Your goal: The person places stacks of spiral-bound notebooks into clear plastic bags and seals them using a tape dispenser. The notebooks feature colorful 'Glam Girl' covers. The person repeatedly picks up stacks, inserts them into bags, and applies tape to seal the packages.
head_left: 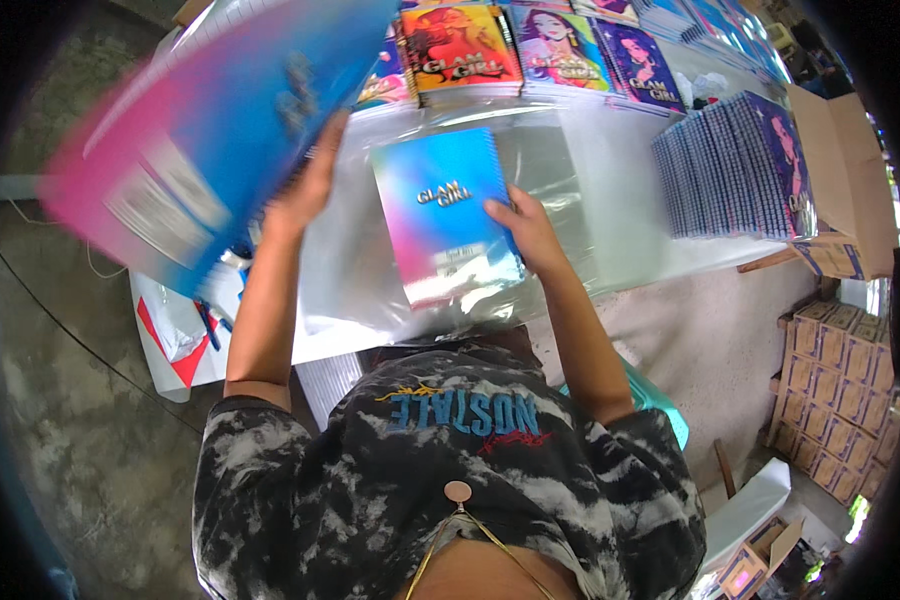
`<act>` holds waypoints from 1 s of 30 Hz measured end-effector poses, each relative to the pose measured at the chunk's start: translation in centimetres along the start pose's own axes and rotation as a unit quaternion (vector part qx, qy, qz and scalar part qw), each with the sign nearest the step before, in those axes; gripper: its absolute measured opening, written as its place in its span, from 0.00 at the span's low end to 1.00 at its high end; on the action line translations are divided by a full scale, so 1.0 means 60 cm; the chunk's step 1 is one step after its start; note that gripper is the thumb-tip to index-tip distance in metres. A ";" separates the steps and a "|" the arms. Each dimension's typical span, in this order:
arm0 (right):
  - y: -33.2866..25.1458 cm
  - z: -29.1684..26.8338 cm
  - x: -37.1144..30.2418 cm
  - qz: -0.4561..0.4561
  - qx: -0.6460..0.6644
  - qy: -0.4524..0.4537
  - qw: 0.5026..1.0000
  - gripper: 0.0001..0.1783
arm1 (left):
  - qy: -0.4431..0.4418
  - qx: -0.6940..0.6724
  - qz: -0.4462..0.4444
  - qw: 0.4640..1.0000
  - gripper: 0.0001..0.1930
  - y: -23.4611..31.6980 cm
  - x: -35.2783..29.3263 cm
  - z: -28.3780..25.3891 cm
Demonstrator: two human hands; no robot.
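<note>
My right hand (pixel 530 230) grips the spiral edge of a blue and pink notebook (pixel 420 235), thumb on its cover, fingers hidden beneath. That notebook is over the clear plastic sheet (pixel 560 170) on the table. My left hand (pixel 308 190) is closed on the edge of another blue-pink notebook (pixel 210 120), raised to the upper left, tilted and blurred by motion. It looks much larger, being close to the camera. Beyond my hands, stacks of notebooks with illustrated covers (pixel 460 50) stand in a row.
At the right, many spiral notebooks stand packed in a row (pixel 725 170) beside an open cardboard box (pixel 850 190). Brown cartons (pixel 840 390) are piled at the far right. Blue pens (pixel 210 325) lie near the table's left edge, by a red and white packet (pixel 175 335).
</note>
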State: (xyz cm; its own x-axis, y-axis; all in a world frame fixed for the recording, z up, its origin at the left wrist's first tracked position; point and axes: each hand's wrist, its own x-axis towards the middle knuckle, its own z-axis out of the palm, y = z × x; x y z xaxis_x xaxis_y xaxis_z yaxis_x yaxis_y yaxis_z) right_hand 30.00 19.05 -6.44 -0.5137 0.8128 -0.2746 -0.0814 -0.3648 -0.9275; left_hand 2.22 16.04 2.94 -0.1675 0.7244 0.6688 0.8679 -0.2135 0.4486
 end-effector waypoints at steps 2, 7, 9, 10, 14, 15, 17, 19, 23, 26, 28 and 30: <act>0.061 -0.002 0.057 0.026 -0.031 0.014 0.999 0.16 | -0.145 0.057 0.001 0.988 0.22 -0.093 -0.065 0.038; 0.116 -0.019 0.094 0.063 0.089 0.067 0.992 0.16 | -0.341 0.150 0.060 0.926 0.32 -0.134 -0.186 0.104; 0.111 -0.018 0.078 0.043 -0.066 0.049 0.996 0.17 | -0.347 0.153 0.050 0.924 0.33 -0.125 -0.199 0.104; 0.105 -0.015 0.074 0.032 -0.141 0.035 0.989 0.17 | -0.351 0.159 0.043 0.922 0.34 -0.122 -0.196 0.100; 0.036 -0.018 0.087 -0.099 -0.550 0.141 0.817 0.24 | -0.254 0.108 0.037 0.960 0.32 -0.110 -0.096 0.096; -0.014 -0.004 0.102 -0.105 -0.521 0.159 0.832 0.25 | -0.211 0.100 0.041 0.972 0.30 -0.109 -0.057 0.097; -0.066 -0.016 0.163 -0.171 -0.499 0.175 0.832 0.25 | -0.147 0.137 0.038 0.979 0.29 -0.137 -0.009 0.140; -0.112 -0.012 0.229 -0.235 -0.473 0.171 0.831 0.25 | -0.170 0.221 0.019 0.960 0.30 -0.161 0.014 0.157; -0.150 0.003 0.348 -0.231 -0.446 0.093 0.860 0.29 | -0.305 0.117 -0.032 0.945 0.22 -0.151 0.034 0.135; -0.159 0.036 0.415 -0.106 -0.508 0.077 0.851 0.39 | -0.248 0.019 -0.244 0.937 0.17 -0.110 0.033 0.076; -0.156 0.067 0.450 0.012 -0.593 0.071 0.802 0.47 | -0.024 -0.130 -0.299 0.945 0.16 -0.129 -0.004 0.049; -0.141 0.095 0.464 0.032 -0.652 0.075 0.754 0.52 | 0.173 -0.267 -0.359 0.878 0.17 -0.119 -0.021 0.015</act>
State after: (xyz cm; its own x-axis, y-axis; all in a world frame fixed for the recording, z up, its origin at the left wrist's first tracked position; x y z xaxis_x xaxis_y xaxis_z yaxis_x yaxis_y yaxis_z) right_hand 11.54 42.21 -4.80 -0.3705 0.8901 -0.2652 0.8983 0.2708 -0.3459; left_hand -3.35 17.26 -1.62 -0.7936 0.5747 0.1997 0.1543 -0.1274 0.9798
